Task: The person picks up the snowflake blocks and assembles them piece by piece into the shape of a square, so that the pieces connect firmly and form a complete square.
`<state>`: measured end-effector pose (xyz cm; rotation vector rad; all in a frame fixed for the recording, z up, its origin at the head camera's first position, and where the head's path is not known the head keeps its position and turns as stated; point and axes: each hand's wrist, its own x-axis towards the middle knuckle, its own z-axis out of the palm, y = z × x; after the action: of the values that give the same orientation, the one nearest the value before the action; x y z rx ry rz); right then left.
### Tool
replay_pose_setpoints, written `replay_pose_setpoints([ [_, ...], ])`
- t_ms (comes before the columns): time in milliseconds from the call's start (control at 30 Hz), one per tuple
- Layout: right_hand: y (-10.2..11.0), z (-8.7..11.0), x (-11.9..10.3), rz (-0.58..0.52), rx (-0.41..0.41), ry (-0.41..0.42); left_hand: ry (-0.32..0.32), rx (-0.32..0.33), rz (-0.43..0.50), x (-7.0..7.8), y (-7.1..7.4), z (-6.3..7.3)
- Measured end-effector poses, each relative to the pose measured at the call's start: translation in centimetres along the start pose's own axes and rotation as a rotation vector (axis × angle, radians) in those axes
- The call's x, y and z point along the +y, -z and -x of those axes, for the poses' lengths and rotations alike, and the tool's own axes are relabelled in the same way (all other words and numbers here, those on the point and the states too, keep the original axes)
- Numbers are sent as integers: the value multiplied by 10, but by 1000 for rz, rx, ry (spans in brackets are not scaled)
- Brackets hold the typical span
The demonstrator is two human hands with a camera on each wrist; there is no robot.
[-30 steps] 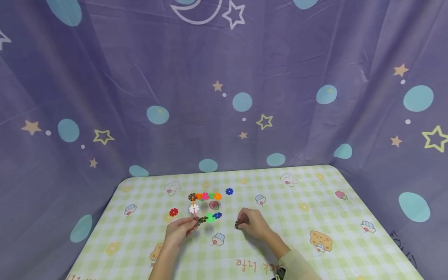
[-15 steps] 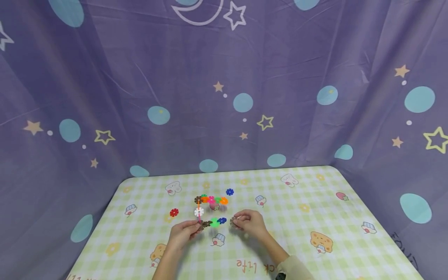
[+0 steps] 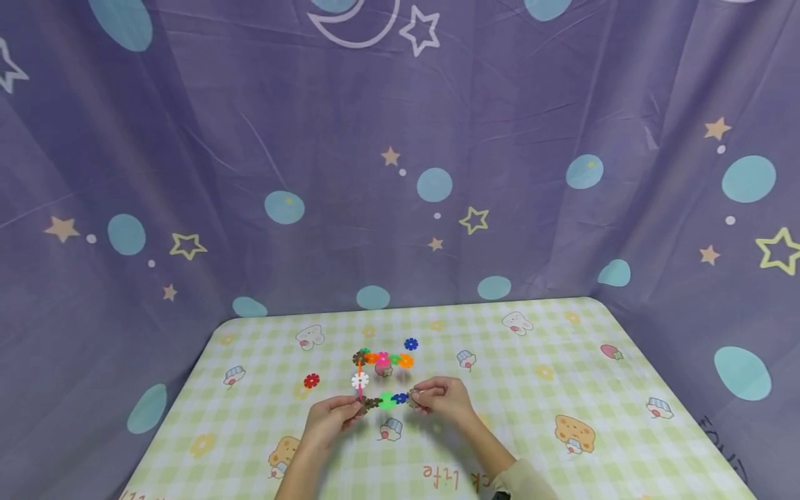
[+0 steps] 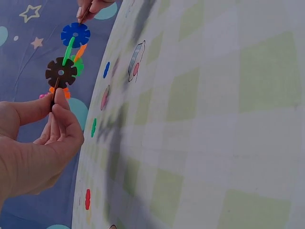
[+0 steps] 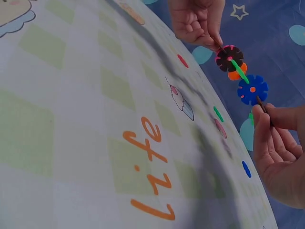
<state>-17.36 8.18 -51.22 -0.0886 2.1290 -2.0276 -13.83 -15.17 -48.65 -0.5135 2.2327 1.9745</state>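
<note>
A U-shaped chain of interlocking snowflake discs is held above the table. Its left side has a white disc [image 3: 360, 380]; its far row includes a pink disc [image 3: 383, 359] and ends in an orange disc [image 3: 406, 361]. My left hand [image 3: 331, 420] pinches a brown disc at the near left corner. Along the near row run a second brown disc [image 4: 61, 73], a bright green disc [image 3: 387, 401] and a blue disc [image 5: 252, 89]. Between thumb and fingers, my right hand [image 3: 451, 401] pinches another brown disc [image 3: 412, 398], its edge right at the blue disc's rim.
Loose discs lie on the checked tablecloth [image 3: 537, 458]: a red one [image 3: 311, 380] to the left, a blue one [image 3: 411, 344] behind the chain and a green one [image 4: 94, 127] partly hidden behind it. A purple curtain [image 3: 350, 257] surrounds the table's back and sides.
My left hand has carried the chain rightward and slightly nearer. My right hand has moved a little left, bringing its brown disc from apart to the blue disc's edge.
</note>
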Motion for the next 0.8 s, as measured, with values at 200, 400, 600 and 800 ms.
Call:
replay_pose_setpoints([
  [200,-1,6,-1,-24,-11,64,-35,26,-30,-2,-6,-1],
  [400,-2,7,-1,-8,9,25,-102,58,-68,5,-12,3],
  [600,2,9,3,-106,-53,-32,-99,17,-71,7,-9,1],
  [800,9,9,-4,-124,-178,-179,-77,-44,-23,5,-4,-6],
])
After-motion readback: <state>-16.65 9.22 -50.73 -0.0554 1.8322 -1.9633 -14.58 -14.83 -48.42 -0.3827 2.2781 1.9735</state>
